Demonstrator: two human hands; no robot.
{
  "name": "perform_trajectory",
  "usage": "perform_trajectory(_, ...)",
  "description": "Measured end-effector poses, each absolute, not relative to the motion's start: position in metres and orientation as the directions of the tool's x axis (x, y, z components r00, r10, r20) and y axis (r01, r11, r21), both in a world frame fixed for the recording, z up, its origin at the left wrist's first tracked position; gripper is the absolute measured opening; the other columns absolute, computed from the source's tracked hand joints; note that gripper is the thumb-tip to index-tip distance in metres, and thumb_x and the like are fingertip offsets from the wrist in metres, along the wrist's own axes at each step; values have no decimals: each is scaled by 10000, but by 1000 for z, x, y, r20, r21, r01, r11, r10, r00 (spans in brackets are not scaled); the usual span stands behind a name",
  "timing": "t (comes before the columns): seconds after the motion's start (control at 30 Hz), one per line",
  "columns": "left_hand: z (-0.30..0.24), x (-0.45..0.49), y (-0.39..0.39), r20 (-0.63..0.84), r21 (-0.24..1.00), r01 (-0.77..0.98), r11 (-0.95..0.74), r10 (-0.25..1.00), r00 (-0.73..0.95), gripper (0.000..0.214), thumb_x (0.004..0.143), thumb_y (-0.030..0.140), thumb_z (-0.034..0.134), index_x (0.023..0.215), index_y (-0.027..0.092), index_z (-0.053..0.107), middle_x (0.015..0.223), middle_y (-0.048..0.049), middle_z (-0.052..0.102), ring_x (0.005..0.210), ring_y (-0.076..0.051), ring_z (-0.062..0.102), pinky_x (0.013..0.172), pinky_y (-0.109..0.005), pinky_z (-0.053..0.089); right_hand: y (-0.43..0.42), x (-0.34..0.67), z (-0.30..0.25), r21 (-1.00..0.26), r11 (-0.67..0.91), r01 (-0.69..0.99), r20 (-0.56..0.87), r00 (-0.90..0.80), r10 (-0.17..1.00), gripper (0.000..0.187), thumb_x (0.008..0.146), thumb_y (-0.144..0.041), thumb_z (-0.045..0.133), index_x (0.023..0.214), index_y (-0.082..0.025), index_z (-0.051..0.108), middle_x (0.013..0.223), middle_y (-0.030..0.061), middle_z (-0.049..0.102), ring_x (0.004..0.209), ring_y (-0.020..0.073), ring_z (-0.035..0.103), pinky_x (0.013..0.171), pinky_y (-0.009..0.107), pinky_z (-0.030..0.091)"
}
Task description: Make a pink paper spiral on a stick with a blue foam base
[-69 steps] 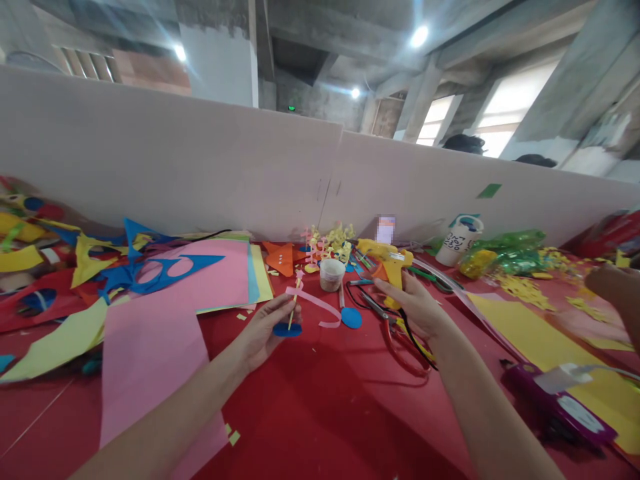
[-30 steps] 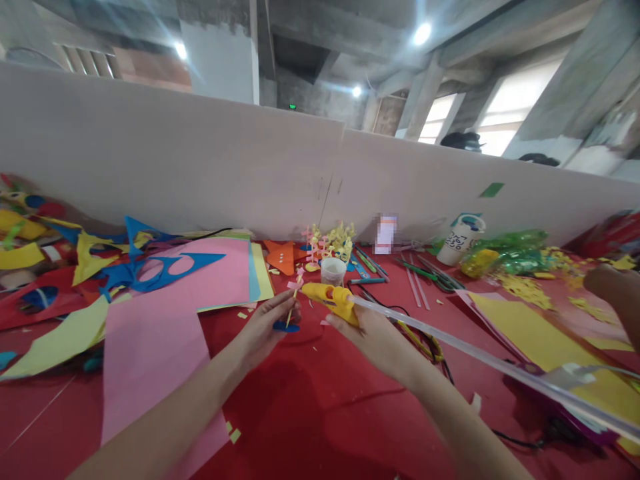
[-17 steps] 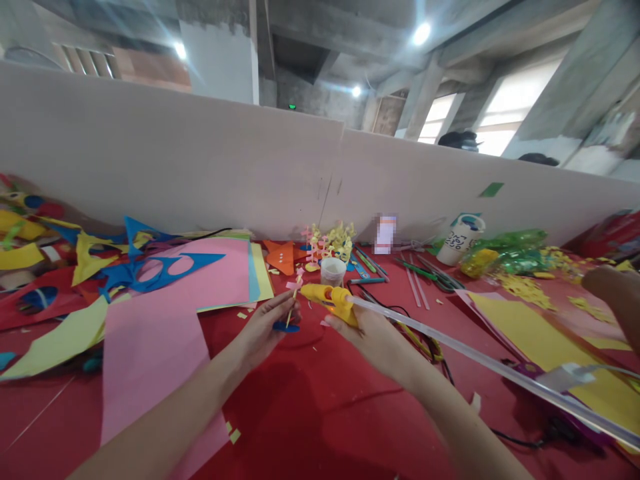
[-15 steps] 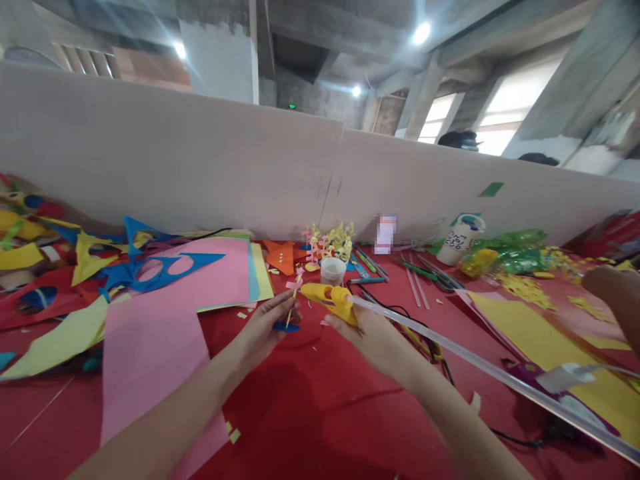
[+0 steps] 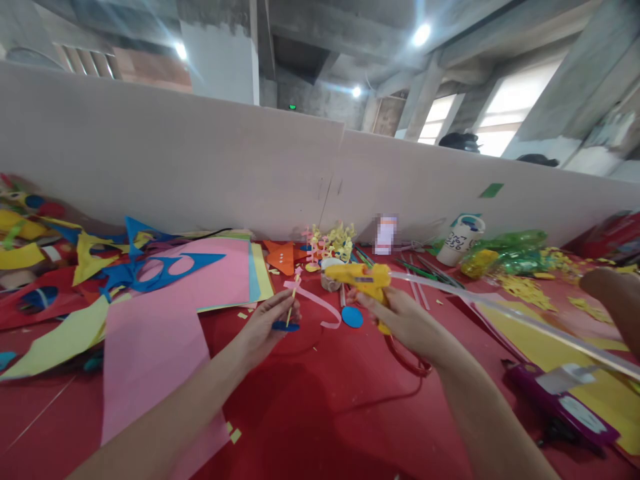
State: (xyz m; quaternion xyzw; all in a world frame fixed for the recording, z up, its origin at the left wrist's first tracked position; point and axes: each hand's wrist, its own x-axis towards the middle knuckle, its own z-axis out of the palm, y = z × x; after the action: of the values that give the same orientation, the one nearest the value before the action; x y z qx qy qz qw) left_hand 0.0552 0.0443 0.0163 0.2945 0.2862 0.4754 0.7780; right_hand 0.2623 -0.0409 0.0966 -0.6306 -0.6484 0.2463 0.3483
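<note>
My left hand (image 5: 274,315) pinches a thin yellow stick (image 5: 291,305) that stands upright on a small blue disc. A pink star tops the stick, and a curled pink paper strip (image 5: 320,305) trails from it to the right. My right hand (image 5: 393,305) grips a yellow hot glue gun (image 5: 367,279), its nozzle pointing left beside a small white cup (image 5: 333,272). A long clear glue stick (image 5: 475,300) runs out of the gun's back toward the right. Between my hands, a loose blue disc (image 5: 353,317) lies on the red table.
Pink paper sheets (image 5: 150,360) and blue cut-out scraps (image 5: 165,270) cover the left side. Small yellow and pink paper figures (image 5: 330,241) stand behind the cup. A purple power strip (image 5: 565,407), yellow paper (image 5: 530,327) and a white tumbler (image 5: 456,243) are on the right; another person's hand (image 5: 613,300) is at the edge.
My right hand has drawn the glue gun away from the stick, up and to the right. The curled pink strip and the loose blue disc now show. My left hand stays put.
</note>
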Motion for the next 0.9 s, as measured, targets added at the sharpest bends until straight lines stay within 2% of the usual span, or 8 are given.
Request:
perform_trajectory(0.13,19,56,43,-215,729,-561,391,910,354,129,746,56,610,819,142,671,649,-31,672,595,-109,628,603,-226,532,-35,292,92,-812,10,583,138,176,975,395,806,-542,412,662,-180,484,556,-30,443,508,112,425,482,229,353)
perform_trajectory(0.3,19,55,43,-199,723,-577,381,914,354,131,727,57,626,814,152,653,639,-19,672,588,-107,632,602,-222,533,-28,307,81,-829,-24,559,113,209,971,436,795,-551,413,819,-147,575,575,-30,448,505,107,409,465,224,321)
perform_trajectory(0.43,19,55,44,-187,731,-573,369,917,352,137,693,82,664,803,161,643,622,-11,673,571,-109,631,579,-213,526,-22,316,71,-821,-74,566,109,283,953,430,783,-532,446,848,-139,611,551,-33,437,488,106,402,456,222,309)
perform_trajectory(0.67,18,56,44,-144,742,-583,331,928,344,210,616,124,737,787,165,624,624,11,662,563,-93,609,583,-202,506,-7,347,43,-918,-151,366,25,434,901,368,724,-489,565,888,-161,601,537,-3,537,486,145,478,459,242,367)
perform_trajectory(0.8,13,57,46,-104,776,-561,289,936,337,267,596,153,761,826,186,631,654,16,669,595,-95,613,598,-194,490,-5,362,32,-916,-244,317,-51,512,858,371,754,-470,525,939,-159,608,682,58,648,598,194,583,554,280,454)
perform_trajectory(0.9,10,57,46,-106,812,-511,283,932,348,253,597,183,769,824,177,656,696,2,684,666,-98,626,641,-182,481,-7,373,24,-867,-268,420,-31,492,870,397,797,-478,447,932,-159,640,837,93,684,777,224,623,694,305,479)
